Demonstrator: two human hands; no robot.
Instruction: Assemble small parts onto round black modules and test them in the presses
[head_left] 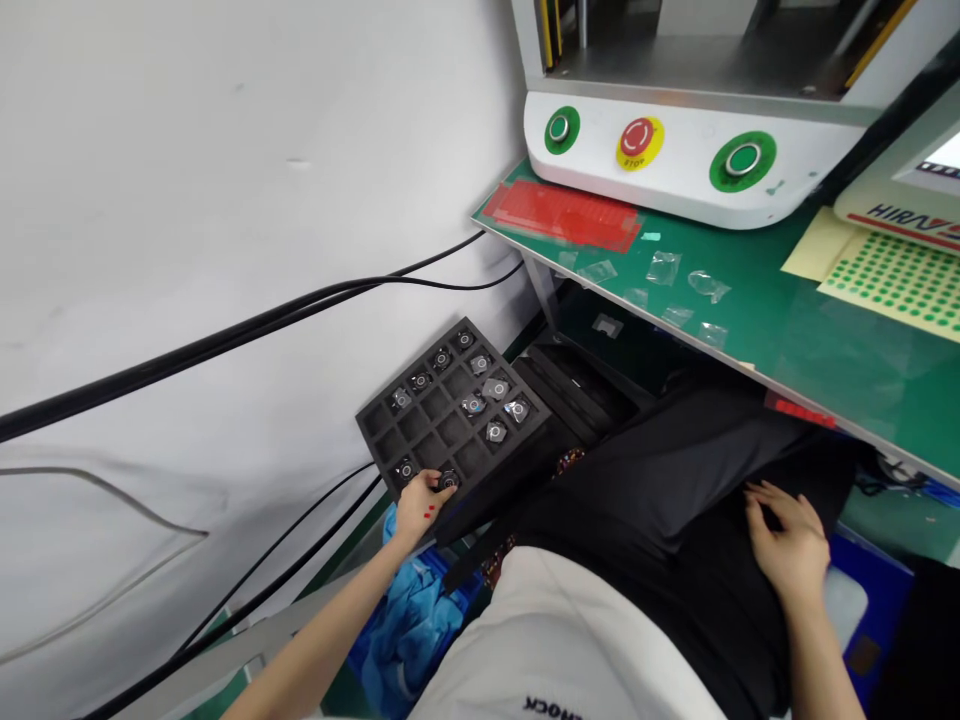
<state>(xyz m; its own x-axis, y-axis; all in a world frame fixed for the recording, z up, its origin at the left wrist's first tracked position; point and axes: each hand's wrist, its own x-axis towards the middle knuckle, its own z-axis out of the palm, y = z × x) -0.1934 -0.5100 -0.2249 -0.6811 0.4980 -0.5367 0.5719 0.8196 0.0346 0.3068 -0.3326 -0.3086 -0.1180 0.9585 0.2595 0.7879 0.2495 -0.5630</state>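
Observation:
My left hand is at the near edge of a black compartment tray. Its thumb and fingers close around a small round black part in a near corner compartment. Whether the part touches the compartment floor, I cannot tell. Beside the hand, a similar part sits in its own compartment. Several more dark parts with pale rings lie along the far and right sides of the tray, and some middle compartments are bare. My right hand rests on my black-clad thigh with its fingers stretched out, holding nothing.
A white machine panel with two green buttons and a red stop button stands on a green bench. Red sheets, clear film scraps and a green-dot sticker sheet lie there. Black cables cross the wall; blue fabric sits below.

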